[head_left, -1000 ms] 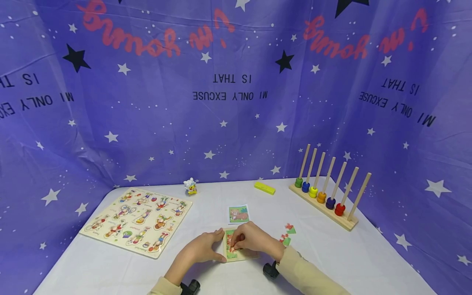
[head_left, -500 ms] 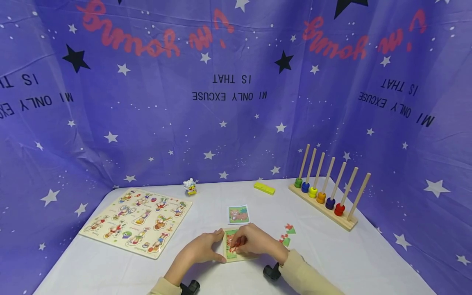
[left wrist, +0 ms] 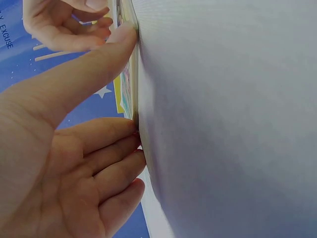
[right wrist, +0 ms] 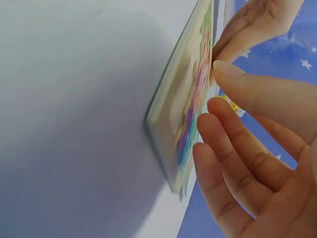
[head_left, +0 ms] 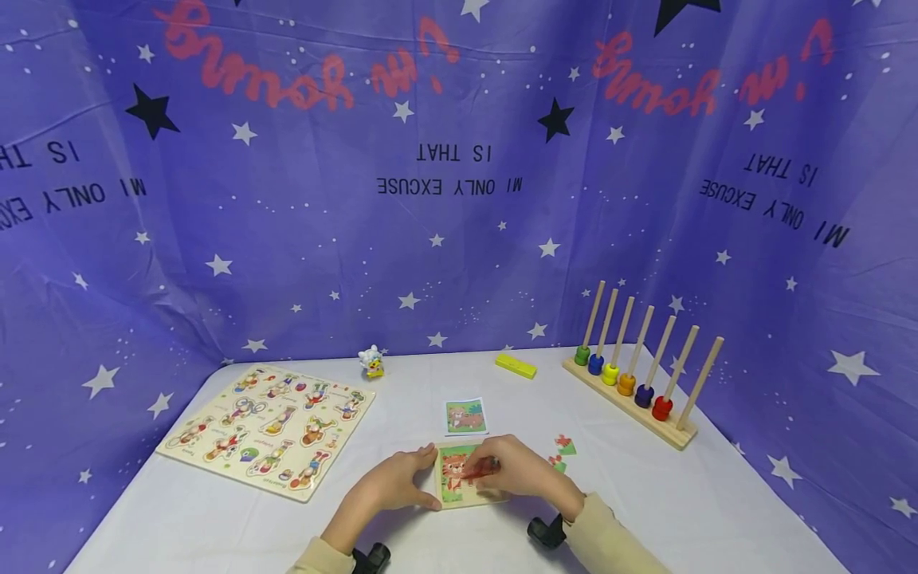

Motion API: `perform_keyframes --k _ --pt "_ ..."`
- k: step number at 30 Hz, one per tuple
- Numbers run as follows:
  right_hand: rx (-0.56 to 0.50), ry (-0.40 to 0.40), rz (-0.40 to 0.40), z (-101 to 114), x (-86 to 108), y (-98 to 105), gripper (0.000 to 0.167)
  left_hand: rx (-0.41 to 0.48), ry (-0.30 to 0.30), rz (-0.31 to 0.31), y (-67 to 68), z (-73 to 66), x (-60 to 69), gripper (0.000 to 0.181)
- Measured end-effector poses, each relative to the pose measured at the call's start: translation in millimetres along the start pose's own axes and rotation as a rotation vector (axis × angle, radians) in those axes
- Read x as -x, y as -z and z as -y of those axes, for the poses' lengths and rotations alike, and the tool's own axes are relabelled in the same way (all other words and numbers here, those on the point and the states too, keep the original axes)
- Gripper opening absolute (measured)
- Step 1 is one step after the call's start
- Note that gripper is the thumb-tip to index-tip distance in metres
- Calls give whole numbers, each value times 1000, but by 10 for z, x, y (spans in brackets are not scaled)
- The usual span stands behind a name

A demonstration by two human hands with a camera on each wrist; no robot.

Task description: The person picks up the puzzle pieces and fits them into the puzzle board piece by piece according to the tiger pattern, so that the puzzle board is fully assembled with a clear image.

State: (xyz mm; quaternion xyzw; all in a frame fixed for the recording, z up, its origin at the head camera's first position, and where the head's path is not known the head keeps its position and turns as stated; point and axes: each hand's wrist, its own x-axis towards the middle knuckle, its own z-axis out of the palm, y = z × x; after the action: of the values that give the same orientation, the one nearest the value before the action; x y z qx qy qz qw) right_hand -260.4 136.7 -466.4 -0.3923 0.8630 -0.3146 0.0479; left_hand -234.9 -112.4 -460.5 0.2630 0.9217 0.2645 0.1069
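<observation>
A small wooden jigsaw tray (head_left: 473,502) lies in front of me, with pictured puzzle pieces (head_left: 453,472) showing an orange animal inside its frame. My left hand (head_left: 397,481) rests against the tray's left edge, thumb at the near corner and fingers at the far one. My right hand (head_left: 518,469) hovers low over the tray's right part, fingers bent loosely. In the right wrist view, no piece shows between the right hand's thumb (right wrist: 267,91) and visible fingers; its index fingertip is hidden. Bare wood shows on the tray (right wrist: 171,106) nearest that camera.
Loose puzzle pieces (head_left: 564,445) lie right of the tray. A picture card (head_left: 466,417) lies behind it. A large figure puzzle board (head_left: 265,430) is at left, a small figurine (head_left: 371,363) and yellow block (head_left: 515,366) at the back, a peg stand (head_left: 631,399) at right.
My right hand has shifted right across the tray, uncovering the animal's face and more of the placed pieces. My left hand has stayed at the left edge.
</observation>
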Motion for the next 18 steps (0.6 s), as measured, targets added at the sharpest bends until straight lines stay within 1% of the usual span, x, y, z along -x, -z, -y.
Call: perform_keyframes --k 5,9,12,18 --pt "-21 2 -5 -66 126 84 23 -5 2 6 -12 18 -15 87" --pt "-29 -28 -17 -129 240 170 25 -8 3 13 -18 36 -26 87" --pt "-24 -52 -33 -174 320 246 25 -10 8 12 -26 51 -30 87" --pt "4 -75 -58 -267 453 383 26 -8 -2 7 -22 43 -22 87"
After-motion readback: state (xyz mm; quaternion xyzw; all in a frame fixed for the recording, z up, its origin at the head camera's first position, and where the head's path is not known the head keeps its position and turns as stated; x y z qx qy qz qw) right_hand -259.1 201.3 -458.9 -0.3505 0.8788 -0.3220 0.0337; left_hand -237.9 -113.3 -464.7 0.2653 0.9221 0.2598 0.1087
